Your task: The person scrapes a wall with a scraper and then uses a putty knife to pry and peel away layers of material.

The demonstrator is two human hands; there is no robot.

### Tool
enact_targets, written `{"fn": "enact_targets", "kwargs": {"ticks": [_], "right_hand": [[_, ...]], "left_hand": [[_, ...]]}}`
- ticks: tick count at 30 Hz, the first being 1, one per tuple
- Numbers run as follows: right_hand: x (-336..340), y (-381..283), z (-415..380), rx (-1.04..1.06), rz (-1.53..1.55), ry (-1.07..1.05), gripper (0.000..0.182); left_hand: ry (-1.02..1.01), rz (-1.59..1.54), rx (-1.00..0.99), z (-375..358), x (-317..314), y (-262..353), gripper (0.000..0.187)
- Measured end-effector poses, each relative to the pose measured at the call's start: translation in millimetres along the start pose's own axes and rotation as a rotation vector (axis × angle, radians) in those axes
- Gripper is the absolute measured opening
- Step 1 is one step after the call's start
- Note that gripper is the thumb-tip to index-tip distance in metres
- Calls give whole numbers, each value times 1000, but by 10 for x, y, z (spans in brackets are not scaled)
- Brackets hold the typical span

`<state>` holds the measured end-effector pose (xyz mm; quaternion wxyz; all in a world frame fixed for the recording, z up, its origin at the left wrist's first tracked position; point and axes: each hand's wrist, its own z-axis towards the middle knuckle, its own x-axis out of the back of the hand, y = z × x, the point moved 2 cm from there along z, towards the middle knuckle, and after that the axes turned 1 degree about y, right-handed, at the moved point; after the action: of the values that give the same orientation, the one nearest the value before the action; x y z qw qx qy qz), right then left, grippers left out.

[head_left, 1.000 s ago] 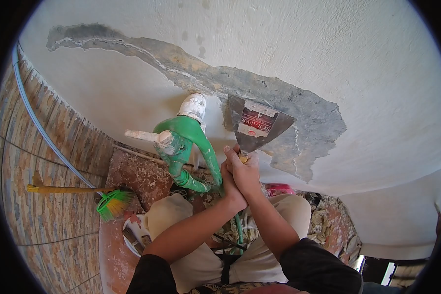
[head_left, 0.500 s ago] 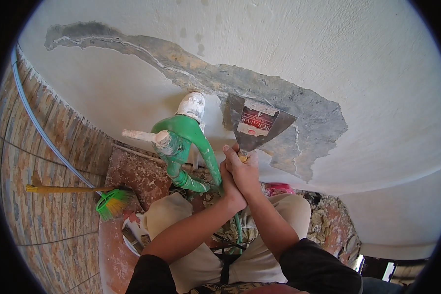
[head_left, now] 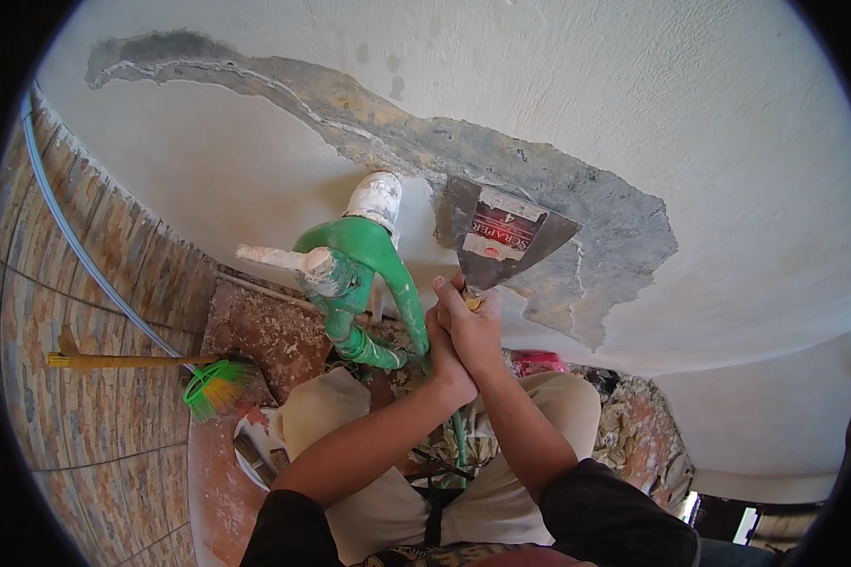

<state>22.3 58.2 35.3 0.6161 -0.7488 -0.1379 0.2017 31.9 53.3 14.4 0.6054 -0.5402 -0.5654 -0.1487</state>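
Note:
A paint scraper with a broad metal blade and a red and white label lies against the wall, its blade over a grey patch of bare plaster. My right hand is closed around its handle, just below the blade. Pressed against it from the left, my left hand is also closed on the handle. Most of the handle is hidden by my fingers. Close to the left of my hands stands a green-wrapped tap with a whitened pipe fitting entering the wall.
A broom with green and yellow bristles lies at left beside stone-patterned tiles. A white bucket holding tools stands by my left knee. Scraped flakes cover the floor at right. A pale hose runs along the left.
The view has shifted slightly. The scraper blade appears a little farther right, along with the wall patch. Both hands keep their hold on the handle.

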Motion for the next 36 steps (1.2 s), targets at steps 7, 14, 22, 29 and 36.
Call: {"fn": "enact_targets", "kwargs": {"ticks": [7, 14, 22, 29, 36], "right_hand": [[2, 44, 17, 11, 25, 14, 29], [2, 17, 7, -5, 2, 36, 28], [13, 45, 20, -17, 13, 40, 28], [12, 52, 23, 14, -8, 45, 29], [4, 28, 11, -20, 38, 37, 27]], "left_hand": [[7, 19, -8, 26, -34, 27, 17], [13, 37, -17, 37, -81, 54, 18], [18, 56, -26, 59, -134, 80, 18], [22, 74, -37, 74, -192, 102, 19], [26, 90, -46, 89, -247, 126, 20]]}}
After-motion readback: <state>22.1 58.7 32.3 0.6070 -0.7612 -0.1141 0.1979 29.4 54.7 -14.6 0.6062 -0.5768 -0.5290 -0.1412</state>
